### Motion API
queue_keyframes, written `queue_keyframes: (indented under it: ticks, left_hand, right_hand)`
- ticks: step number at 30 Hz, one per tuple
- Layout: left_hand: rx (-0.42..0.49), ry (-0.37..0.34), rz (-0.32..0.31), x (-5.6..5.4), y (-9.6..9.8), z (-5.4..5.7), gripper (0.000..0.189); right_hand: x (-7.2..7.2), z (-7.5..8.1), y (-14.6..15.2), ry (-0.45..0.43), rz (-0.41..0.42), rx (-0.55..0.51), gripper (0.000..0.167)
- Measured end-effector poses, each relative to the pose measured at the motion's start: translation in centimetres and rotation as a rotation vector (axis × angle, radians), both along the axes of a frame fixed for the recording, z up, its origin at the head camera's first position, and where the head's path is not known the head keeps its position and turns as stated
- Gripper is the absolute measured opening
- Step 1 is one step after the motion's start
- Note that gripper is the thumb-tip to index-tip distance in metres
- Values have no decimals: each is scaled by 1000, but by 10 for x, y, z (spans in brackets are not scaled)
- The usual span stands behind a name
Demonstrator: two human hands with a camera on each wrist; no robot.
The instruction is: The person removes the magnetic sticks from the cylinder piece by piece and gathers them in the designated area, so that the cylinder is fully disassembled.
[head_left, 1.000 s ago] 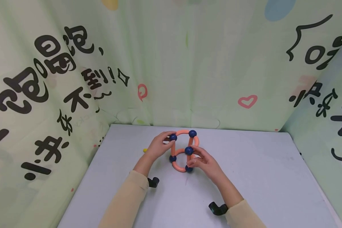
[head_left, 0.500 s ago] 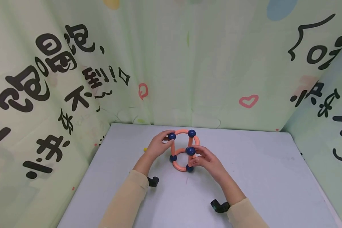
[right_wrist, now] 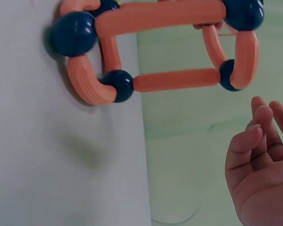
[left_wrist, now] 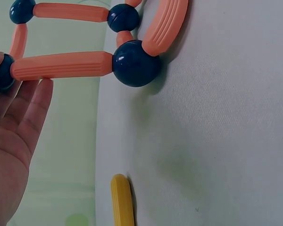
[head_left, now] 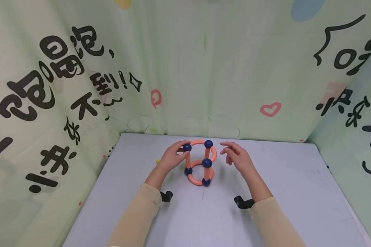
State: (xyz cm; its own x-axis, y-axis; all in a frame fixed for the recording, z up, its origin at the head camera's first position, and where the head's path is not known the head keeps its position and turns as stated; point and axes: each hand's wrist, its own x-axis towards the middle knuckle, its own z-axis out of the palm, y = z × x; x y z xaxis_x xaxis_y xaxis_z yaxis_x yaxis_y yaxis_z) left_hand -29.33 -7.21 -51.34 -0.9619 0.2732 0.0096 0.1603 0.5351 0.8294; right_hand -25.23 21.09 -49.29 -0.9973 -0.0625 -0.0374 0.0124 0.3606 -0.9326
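Observation:
A frame of orange rods [head_left: 206, 174] and dark blue balls [head_left: 206, 163] stands upright on the table. Curved rods make its top and bottom rings, and straight rods rise between them. My left hand [head_left: 170, 157] holds the upper left ball [head_left: 187, 147] between thumb and fingers. In the left wrist view, fingertips [left_wrist: 46, 87] touch the straight rod [left_wrist: 61, 65] beside that ball. Apart from the frame, to its right, my right hand [head_left: 239, 159] hovers with loosely bent fingers and nothing in them. The right wrist view shows a gap between those fingers and the nearest curved rod [right_wrist: 245, 59].
A yellow rod [left_wrist: 122, 200] lies on the table behind my left wrist; only its tip shows in the head view. The white table [head_left: 281, 192] ends at the back against a pale green printed curtain [head_left: 235, 85], which also hangs on both sides.
My right hand has let go of the front ball and rod of the frame and moved up and to the right. The left hand keeps its hold, and the frame stands almost unmoved.

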Motion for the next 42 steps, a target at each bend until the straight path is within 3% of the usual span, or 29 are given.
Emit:
queue_keyframes:
  ticks: [3,8,15,27,42]
  left_hand:
    - [-7,0,-4,-1,0,-1,46]
    - [-13,1,-4,-2,-1,-2,46]
    - [9,1,-1,0,-1,-2,49]
    - [47,-56,30,2,-1,-10,56]
    - [13,-12,37,-2,8,-10,54]
  right_hand:
    - [-18,8,2,-17,36,43,36]
    - [-42,10,1,-106,185,55,46]
    - [-56,7,-8,-205,309,4,47]
    - [-58,4,-15,-223,285,-5,43]
    - [-47,7,-15,-230,222,3,45]
